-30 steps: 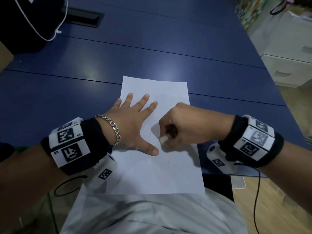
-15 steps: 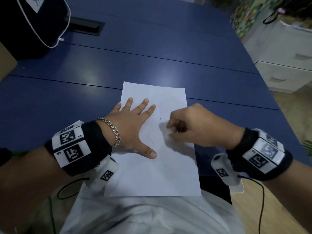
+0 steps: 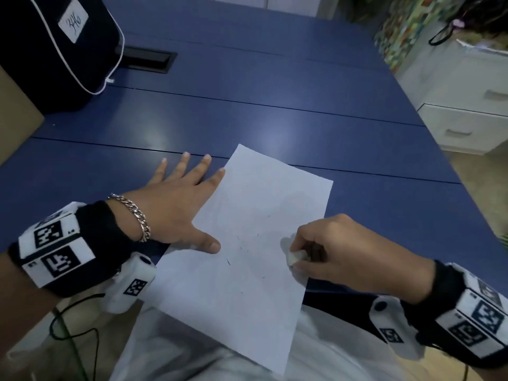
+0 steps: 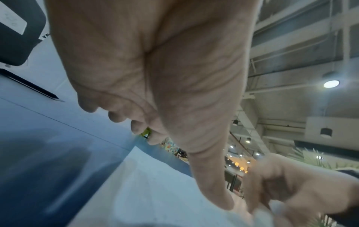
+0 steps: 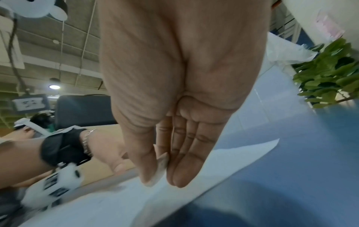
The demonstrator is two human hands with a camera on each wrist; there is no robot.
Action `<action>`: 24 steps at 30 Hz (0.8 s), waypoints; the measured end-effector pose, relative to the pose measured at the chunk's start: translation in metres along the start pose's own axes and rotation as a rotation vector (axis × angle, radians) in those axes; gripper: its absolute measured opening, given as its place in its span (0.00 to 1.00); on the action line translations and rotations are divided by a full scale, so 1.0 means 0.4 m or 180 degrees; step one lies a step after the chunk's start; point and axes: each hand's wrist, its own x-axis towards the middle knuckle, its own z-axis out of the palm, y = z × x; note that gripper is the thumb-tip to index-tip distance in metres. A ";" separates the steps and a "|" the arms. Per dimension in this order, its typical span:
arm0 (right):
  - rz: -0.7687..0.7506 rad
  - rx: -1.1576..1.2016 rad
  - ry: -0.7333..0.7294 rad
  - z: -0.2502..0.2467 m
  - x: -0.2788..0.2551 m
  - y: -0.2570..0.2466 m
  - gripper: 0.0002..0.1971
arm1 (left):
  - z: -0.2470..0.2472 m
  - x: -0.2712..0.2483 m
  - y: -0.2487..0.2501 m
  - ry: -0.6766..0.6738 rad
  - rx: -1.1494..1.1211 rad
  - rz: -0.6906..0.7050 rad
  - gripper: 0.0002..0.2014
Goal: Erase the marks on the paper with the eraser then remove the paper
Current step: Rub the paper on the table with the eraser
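A white sheet of paper (image 3: 247,243) lies slanted on the blue table (image 3: 275,119), its near end hanging over the table's front edge. Faint dark marks (image 3: 228,261) dot its middle. My left hand (image 3: 176,204) lies flat with fingers spread on the table at the sheet's left edge, thumb (image 3: 210,244) on the paper. My right hand (image 3: 327,248) pinches a small white eraser (image 3: 295,257) at the sheet's right edge. In the right wrist view the eraser (image 5: 161,165) sits between thumb and fingers above the paper (image 5: 223,169). The left wrist view shows the palm (image 4: 155,69) over the paper (image 4: 145,192).
A dark bag (image 3: 49,50) with a white label stands at the table's back left beside a black cable hatch (image 3: 148,60). White drawers (image 3: 467,111) stand off to the right. A potted plant (image 5: 328,73) shows at the right. Cables hang from both wrist cameras.
The paper has turned clockwise and slid toward the right. My left hand now lies mostly on the table at its left edge. My right hand moved down to the right edge with the eraser.
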 end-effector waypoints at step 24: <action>-0.0228 -0.0278 0.0211 -0.078 0.256 0.004 0.06 | 0.029 0.087 0.105 0.0000 -0.0099 0.0144 0.65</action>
